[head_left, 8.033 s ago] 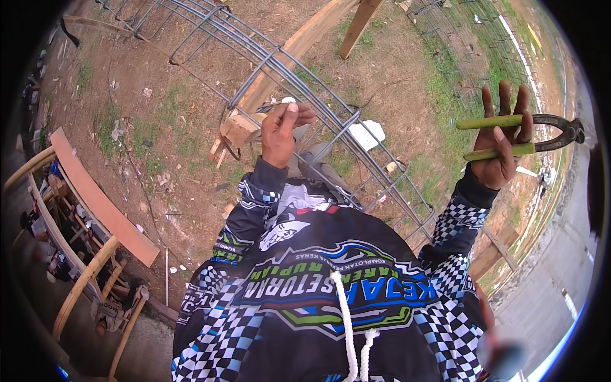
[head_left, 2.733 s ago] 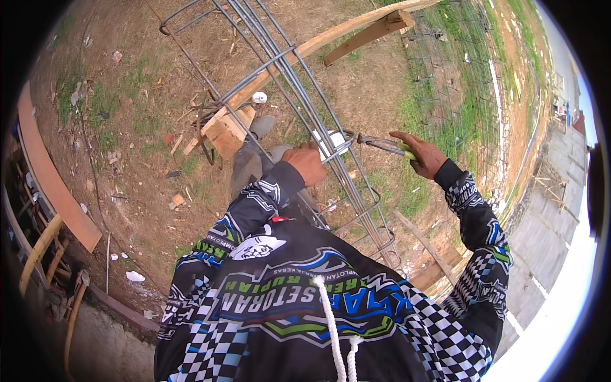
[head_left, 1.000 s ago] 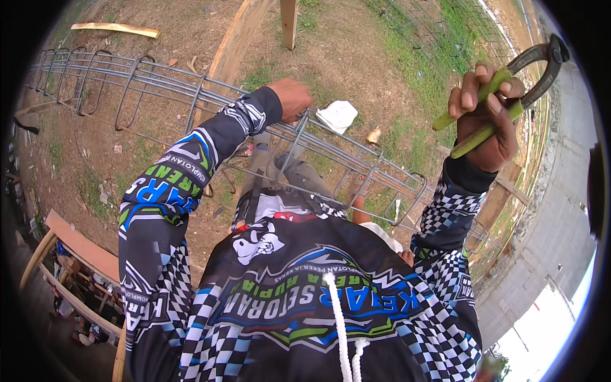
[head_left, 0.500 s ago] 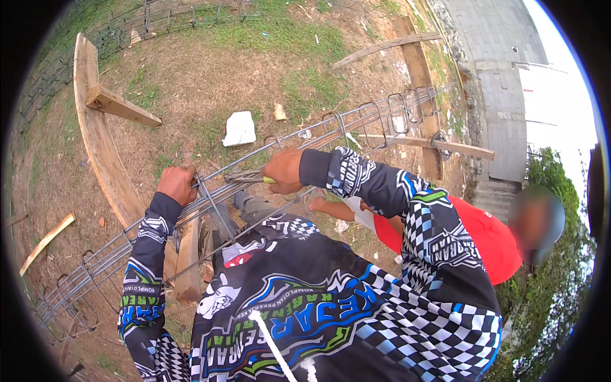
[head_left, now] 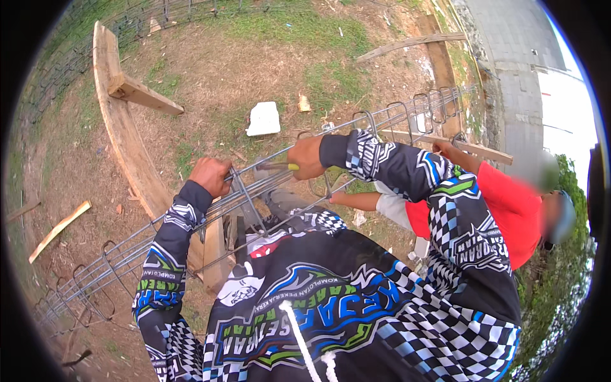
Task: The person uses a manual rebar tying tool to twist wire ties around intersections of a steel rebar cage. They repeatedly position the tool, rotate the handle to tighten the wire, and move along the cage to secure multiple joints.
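A long rebar cage (head_left: pixel 264 185) of steel bars with square stirrups slants across in front of me, from lower left to upper right. My left hand (head_left: pixel 211 177) is closed at the upper corner of a stirrup (head_left: pixel 249 202), against the top bar. In my right hand (head_left: pixel 307 158) is a pair of pincers (head_left: pixel 273 167) with a yellow-green grip. Its metal end points left, over the bars near that stirrup. What the jaws touch is too small to tell.
At right, a co-worker in a red shirt (head_left: pixel 503 197) has hands near the cage. Wooden planks (head_left: pixel 127 153) and a timber piece (head_left: pixel 149 99) stand at left. A white block (head_left: pixel 263 119) lies on the grass beyond the bars. Another cage (head_left: pixel 127 32) lies far left.
The whole view has shifted, so things sit farther right. The co-worker has turned and stretched an arm toward the cage's far part. Both my hands keep their grips.
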Demonstrator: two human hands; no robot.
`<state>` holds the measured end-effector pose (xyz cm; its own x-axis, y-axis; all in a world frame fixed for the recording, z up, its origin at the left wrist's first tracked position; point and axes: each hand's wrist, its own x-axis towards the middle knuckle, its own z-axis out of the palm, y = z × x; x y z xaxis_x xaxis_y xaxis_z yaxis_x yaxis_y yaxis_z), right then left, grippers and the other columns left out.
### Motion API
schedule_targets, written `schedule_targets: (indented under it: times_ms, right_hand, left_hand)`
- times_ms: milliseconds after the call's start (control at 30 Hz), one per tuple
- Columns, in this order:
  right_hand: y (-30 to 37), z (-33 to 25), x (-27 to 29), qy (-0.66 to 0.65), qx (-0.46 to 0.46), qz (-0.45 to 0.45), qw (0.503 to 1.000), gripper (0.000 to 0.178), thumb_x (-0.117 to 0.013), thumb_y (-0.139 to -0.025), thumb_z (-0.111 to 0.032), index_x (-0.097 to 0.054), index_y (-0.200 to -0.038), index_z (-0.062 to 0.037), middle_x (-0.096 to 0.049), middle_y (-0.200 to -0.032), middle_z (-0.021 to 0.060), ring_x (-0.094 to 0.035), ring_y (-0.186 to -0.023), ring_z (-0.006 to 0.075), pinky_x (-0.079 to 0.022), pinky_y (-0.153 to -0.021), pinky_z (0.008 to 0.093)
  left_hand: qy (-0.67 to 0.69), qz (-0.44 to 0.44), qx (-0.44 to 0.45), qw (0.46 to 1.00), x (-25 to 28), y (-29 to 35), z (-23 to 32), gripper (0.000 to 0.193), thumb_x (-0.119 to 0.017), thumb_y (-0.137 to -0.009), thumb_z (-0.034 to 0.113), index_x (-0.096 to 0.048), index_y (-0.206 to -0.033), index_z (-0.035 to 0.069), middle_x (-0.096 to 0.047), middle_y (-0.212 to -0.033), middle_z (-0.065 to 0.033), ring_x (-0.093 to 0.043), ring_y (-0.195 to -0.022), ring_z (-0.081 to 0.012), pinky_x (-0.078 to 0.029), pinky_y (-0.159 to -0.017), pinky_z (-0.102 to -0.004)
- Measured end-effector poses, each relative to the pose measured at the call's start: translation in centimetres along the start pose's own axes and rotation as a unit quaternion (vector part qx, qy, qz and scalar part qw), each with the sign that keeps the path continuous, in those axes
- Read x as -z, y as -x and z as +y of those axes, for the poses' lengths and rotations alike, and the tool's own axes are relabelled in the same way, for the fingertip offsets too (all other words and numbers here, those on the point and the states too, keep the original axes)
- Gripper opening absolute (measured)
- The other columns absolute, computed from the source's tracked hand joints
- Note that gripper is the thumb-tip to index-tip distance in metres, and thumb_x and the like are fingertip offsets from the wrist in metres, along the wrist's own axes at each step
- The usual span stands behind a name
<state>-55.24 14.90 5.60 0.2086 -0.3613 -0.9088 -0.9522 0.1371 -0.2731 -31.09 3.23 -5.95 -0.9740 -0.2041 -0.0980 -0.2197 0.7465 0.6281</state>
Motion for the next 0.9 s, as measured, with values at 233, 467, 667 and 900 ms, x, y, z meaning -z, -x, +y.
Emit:
schedule_targets:
  times_ms: [233, 467, 667, 900]
  right_hand:
    - [5.1, 2.0, 1.3, 0.088, 0.051, 0.027, 0.994, 0.021, -0.069, -0.071, -0.016, -0.073, -0.091, -0.0102, -0.070, -0.090, 0.0153, -0.066, -0.091, 0.0347, -0.051, -0.082, 0.0433]
    - [8.2, -1.8, 7.0, 0.262, 0.099, 0.180, 0.943, 0.041, -0.064, -0.076, -0.007, -0.061, -0.118, -0.0084, -0.051, -0.133, 0.0137, -0.049, -0.123, 0.0338, -0.051, -0.092, 0.0436]
    - [3.3, -3.7, 7.9, 0.372, 0.111, 0.177, 0.904, 0.059, -0.057, -0.085, -0.006, -0.038, -0.140, -0.0131, -0.043, -0.139, 0.0199, -0.041, -0.131, 0.0404, -0.049, -0.095, 0.0512]
    - [3.0, -6.7, 9.0, 0.410, 0.083, 0.157, 0.894, 0.072, -0.055, -0.089, -0.007, -0.026, -0.152, -0.0239, -0.039, -0.146, 0.0167, -0.033, -0.137, 0.0401, -0.039, -0.104, 0.0532]
  left_hand:
    - [0.038, 0.021, -0.018, 0.999, -0.1, 0.3, -0.3, 0.023, -0.068, -0.061, 0.018, -0.059, -0.075, 0.002, -0.058, -0.060, -0.0202, -0.061, -0.064, -0.0421, -0.048, -0.062, -0.0506]
    - [0.045, 0.009, 0.001, 0.999, -0.1, -0.1, -0.1, 0.024, -0.069, -0.059, 0.018, -0.060, -0.074, 0.002, -0.058, -0.061, -0.0206, -0.061, -0.067, -0.0426, -0.048, -0.063, -0.0517]
    - [0.053, -0.017, 0.013, 0.998, 0.2, -0.3, -0.1, 0.024, -0.068, -0.057, 0.016, -0.063, -0.075, 0.001, -0.060, -0.063, -0.0217, -0.062, -0.068, -0.0433, -0.050, -0.063, -0.0510]
    - [0.076, 0.000, 0.025, 0.997, 0.0, -0.3, 0.0, 0.020, -0.070, -0.054, 0.009, -0.068, -0.071, -0.002, -0.064, -0.069, -0.0219, -0.066, -0.070, -0.0400, -0.053, -0.064, -0.0468]
